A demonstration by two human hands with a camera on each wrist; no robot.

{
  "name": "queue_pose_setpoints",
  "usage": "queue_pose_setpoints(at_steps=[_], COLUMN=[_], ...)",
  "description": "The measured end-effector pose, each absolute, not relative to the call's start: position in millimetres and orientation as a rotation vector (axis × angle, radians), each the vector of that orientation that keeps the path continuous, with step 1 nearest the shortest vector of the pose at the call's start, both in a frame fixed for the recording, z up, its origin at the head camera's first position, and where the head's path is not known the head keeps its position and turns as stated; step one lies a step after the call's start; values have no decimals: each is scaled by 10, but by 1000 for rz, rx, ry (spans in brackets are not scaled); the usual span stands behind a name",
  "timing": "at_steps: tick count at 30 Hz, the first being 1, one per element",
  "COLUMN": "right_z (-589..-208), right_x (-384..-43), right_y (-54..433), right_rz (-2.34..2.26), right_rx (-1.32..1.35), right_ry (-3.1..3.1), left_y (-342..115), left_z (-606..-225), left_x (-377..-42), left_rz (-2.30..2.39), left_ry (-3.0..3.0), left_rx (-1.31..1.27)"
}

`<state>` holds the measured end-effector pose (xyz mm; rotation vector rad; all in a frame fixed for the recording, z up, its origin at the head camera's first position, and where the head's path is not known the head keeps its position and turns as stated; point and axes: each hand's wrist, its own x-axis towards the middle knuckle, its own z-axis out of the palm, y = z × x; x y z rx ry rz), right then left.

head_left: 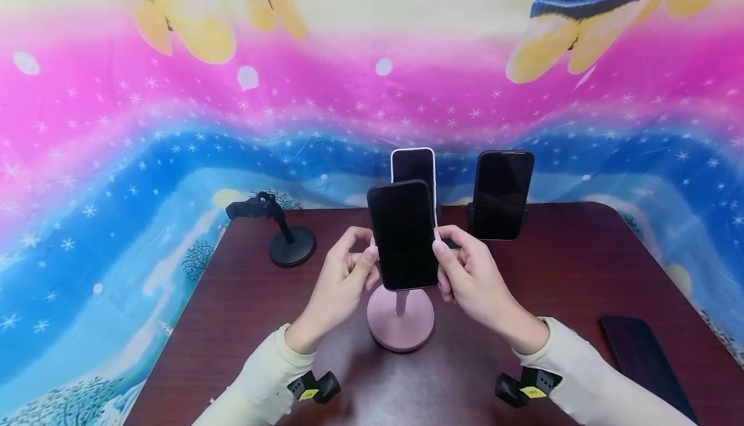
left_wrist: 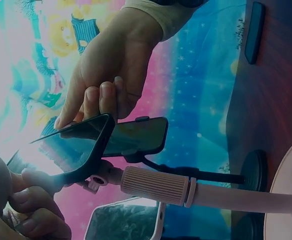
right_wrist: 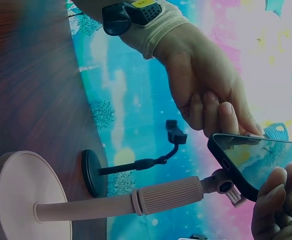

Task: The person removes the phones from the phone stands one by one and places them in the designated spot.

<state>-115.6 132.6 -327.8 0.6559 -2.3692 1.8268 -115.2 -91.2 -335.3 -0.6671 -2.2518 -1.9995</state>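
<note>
A black smartphone (head_left: 403, 235) stands upright at the top of a pink phone stand (head_left: 401, 326) with a round base. My left hand (head_left: 340, 287) pinches its left edge between thumb and fingers, and my right hand (head_left: 481, 284) grips the opposite edge the same way. The screen is dark and faces me. In the left wrist view, the stand's ribbed post (left_wrist: 156, 185) reaches up to a hinge behind the phone (left_wrist: 93, 150). The right wrist view shows the hinge (right_wrist: 218, 182) close against the phone's back; whether it bears the weight is hidden.
Behind stands a white-framed phone (head_left: 414, 163), partly covered. A black phone (head_left: 502, 193) sits in a holder at the back right. An unloaded black stand (head_left: 290, 245) is at the back left. Another dark phone (head_left: 645, 358) lies flat on the right of the wooden table (head_left: 209, 342).
</note>
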Motion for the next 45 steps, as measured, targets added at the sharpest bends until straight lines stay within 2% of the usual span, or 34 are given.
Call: queue_pose_setpoints(at_steps=[29, 40, 45], right_z=[-3435, -3352, -3366], right_x=[-1178, -1260, -1283], right_y=[1320, 1316, 1331], right_rz=[1885, 1526, 1532], right_rx=[673, 630, 654], right_ry=[-2378, -2508, -2494], left_y=[-909, -905, -892], left_z=[-3513, -3540, -3527], left_x=[-1188, -1205, -1213], left_rz=[-1920, -1769, -1735], left_ry=[-2329, -2383, -2376], left_rx=[-651, -644, -679])
